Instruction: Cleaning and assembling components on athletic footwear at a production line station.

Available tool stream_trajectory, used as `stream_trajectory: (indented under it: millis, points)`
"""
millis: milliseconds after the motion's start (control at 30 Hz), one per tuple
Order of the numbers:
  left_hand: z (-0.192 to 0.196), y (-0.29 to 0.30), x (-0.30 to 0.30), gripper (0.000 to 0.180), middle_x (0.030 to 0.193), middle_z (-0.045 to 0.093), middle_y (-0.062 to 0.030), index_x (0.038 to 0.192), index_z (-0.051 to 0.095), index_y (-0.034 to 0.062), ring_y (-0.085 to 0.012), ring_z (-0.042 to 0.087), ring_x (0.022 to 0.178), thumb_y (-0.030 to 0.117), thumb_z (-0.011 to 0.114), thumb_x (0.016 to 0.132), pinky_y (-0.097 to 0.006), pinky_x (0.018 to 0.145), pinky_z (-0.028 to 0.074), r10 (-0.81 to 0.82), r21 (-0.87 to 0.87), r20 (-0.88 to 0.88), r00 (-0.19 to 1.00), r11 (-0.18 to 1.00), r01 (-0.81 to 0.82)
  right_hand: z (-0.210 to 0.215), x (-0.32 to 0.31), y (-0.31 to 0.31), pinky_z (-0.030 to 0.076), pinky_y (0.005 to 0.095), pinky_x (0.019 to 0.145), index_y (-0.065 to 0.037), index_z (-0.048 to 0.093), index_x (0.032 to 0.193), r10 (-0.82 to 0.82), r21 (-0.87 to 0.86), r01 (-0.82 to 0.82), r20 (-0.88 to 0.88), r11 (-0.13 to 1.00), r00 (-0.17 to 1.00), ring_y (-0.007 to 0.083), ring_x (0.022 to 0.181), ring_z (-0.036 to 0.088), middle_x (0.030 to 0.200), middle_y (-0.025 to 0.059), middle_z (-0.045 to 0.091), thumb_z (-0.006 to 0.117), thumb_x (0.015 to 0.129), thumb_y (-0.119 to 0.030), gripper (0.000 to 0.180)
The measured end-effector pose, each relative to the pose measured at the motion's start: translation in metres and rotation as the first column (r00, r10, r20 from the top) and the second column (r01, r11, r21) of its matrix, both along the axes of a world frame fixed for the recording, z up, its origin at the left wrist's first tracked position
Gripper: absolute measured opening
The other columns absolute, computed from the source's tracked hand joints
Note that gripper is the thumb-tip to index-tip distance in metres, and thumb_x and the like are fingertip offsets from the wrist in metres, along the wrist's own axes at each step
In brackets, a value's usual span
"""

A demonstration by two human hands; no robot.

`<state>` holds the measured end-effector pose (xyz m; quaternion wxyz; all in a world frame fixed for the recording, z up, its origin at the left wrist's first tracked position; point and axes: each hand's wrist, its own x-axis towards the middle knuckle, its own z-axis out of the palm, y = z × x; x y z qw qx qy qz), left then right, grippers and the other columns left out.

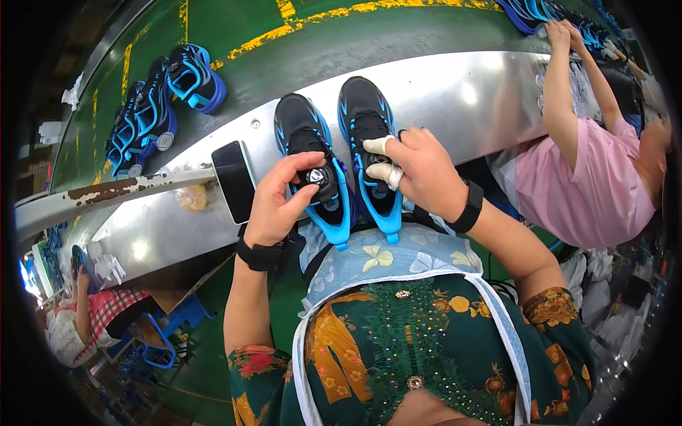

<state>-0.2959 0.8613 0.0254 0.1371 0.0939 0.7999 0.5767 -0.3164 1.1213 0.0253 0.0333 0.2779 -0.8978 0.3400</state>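
A pair of black sneakers with bright blue trim stands side by side at the metal bench's near edge, toes away from me, heel loops toward me. On the left sneaker [298,117], my left hand [280,195] curls thumb and fingers around the tongue, with a round lacing dial [316,176] showing between the fingertips. At the right sneaker [361,103], my right hand [426,170] grips the tongue by its dial, which the fingers partly hide. Pale finger covers wrap the thumb and a finger of that hand. Dark bands circle both my wrists.
A phone [233,181] lies on the metal bench [440,82], left of the sneakers, near a worn metal bar [121,186]. Several similar sneakers [195,82] stand on the green surface at far left. A person in pink [582,181] works at right, another in red check [99,312] at lower left.
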Motion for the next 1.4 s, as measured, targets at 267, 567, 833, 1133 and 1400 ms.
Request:
stream_trajectory:
  millis: [267,567,833,1133,1400]
  points:
    - [0.002,0.012,-0.001,0.058,0.104,0.061,-0.0064,0.133,0.052,0.0066,-0.0186,0.058,0.099,0.003,0.068,0.078,-0.029,0.083,0.042,-0.026,-0.116,-0.076,0.997,0.993,0.017,0.012,-0.009,0.014,0.045,0.0429,0.067,-0.010,0.066,0.106,0.080,0.031,-0.084,0.097,0.996,0.992,0.0324,0.074,0.057,0.074,0.0115,0.058,0.074,0.079,-0.028,0.033]
    - [0.001,0.016,-0.007,0.045,0.113,0.062,-0.0085,0.121,0.062,0.0031,-0.0183,0.057,0.099,0.003,0.070,0.077,-0.029,0.083,0.044,-0.029,-0.107,-0.131,0.991,0.994,0.015,0.012,-0.016,0.024,0.045,0.0441,0.068,-0.009,0.066,0.108,0.110,-0.003,-0.111,0.176,0.994,0.978,0.0346,0.074,0.058,0.075,0.0139,0.060,0.074,0.080,-0.028,0.035]
    - [0.012,0.031,-0.002,0.051,0.108,0.062,-0.0099,0.127,0.059,0.0042,-0.0192,0.058,0.098,0.000,0.070,0.077,-0.028,0.089,0.045,0.025,-0.163,-0.111,0.993,0.986,-0.043,0.015,-0.021,0.036,0.044,0.0436,0.068,-0.009,0.065,0.113,0.117,0.015,-0.126,0.273,0.992,0.955,0.0338,0.076,0.057,0.077,0.0135,0.059,0.074,0.081,-0.028,0.038]
    - [0.012,0.039,0.001,0.054,0.115,0.063,-0.0109,0.132,0.054,0.0037,-0.0198,0.058,0.104,0.003,0.067,0.079,-0.028,0.091,0.044,0.033,-0.204,-0.162,0.986,0.977,-0.066,0.017,-0.024,0.048,0.044,0.0357,0.069,-0.017,0.063,0.126,0.170,-0.075,-0.153,0.383,0.985,0.908,0.0262,0.077,0.054,0.080,0.0106,0.055,0.072,0.084,-0.029,0.045]
    - [0.005,0.029,-0.014,0.044,0.121,0.062,-0.0112,0.124,0.061,0.0037,-0.0207,0.057,0.114,0.001,0.064,0.081,-0.029,0.094,0.043,-0.211,-0.057,-0.058,0.976,0.976,0.208,-0.003,-0.007,0.049,0.043,0.0412,0.068,-0.008,0.066,0.109,0.042,0.012,-0.042,0.047,0.999,0.998,0.0304,0.075,0.055,0.075,0.0104,0.057,0.075,0.079,-0.026,0.036]
